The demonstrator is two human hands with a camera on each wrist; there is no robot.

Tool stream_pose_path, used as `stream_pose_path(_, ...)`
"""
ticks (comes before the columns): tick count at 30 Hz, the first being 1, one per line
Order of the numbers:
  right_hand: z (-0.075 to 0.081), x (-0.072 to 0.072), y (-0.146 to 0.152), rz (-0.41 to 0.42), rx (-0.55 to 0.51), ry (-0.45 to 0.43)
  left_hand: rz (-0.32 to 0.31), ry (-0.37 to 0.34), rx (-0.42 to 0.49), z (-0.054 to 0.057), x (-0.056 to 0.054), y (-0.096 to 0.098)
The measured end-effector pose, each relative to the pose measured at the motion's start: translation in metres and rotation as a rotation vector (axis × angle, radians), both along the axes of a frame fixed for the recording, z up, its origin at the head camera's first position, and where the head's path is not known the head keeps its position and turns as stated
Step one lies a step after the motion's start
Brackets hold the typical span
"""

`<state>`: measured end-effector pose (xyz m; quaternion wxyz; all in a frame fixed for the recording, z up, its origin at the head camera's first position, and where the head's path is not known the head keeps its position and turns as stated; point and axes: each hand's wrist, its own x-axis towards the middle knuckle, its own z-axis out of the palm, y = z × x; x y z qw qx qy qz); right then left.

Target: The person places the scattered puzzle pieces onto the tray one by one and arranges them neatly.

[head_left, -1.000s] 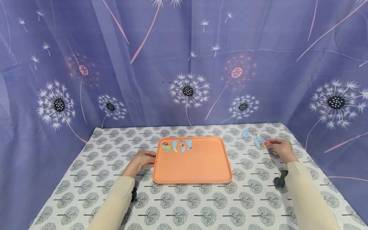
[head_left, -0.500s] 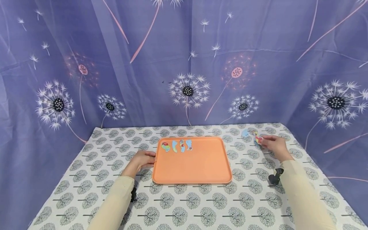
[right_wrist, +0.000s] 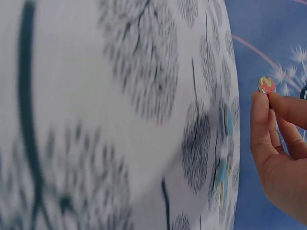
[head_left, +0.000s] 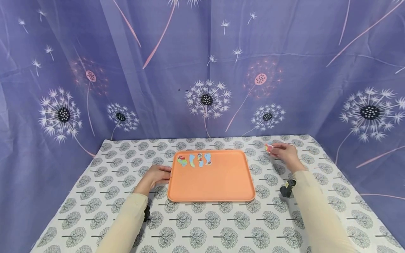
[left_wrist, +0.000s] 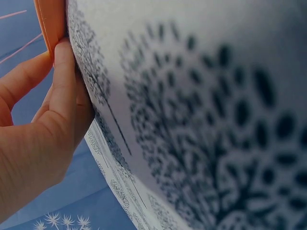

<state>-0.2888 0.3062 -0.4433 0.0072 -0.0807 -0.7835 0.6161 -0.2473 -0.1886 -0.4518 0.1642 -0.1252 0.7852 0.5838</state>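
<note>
An orange tray (head_left: 212, 182) lies on the table, and my left hand (head_left: 155, 177) holds its left edge. In the left wrist view thumb and fingers pinch the tray's rim (left_wrist: 50, 21). Several flat puzzle pieces (head_left: 192, 161) stand in a row in the tray's far left corner. To the right of the tray, my right hand (head_left: 286, 154) pinches a small red and yellow puzzle piece (right_wrist: 266, 85) between thumb and fingertips, raised off the table. Light blue puzzle pieces (right_wrist: 228, 120) lie on the cloth below that hand, mostly hidden by it in the head view.
A white cloth (head_left: 209, 225) with grey tree prints covers the table. Behind and at the sides hangs a purple curtain (head_left: 158, 105) with dandelion prints. A black wrist camera (head_left: 287, 188) sits under the right forearm.
My right hand has moved left and away from me with the puzzle piece, passing over the loose pieces. The left hand and the tray have stayed in place.
</note>
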Motion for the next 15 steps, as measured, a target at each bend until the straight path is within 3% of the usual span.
stream_pose_path(8, 0.004, -0.008, -0.028, 0.032, -0.114, 0.014, 0.004, 0.0, -0.002, 0.0, -0.001, 0.0)
stream_pose_path(15, 0.007, -0.015, -0.056, 0.072, -0.133, -0.015, -0.007, 0.008, -0.018, 0.0, 0.0, 0.0)
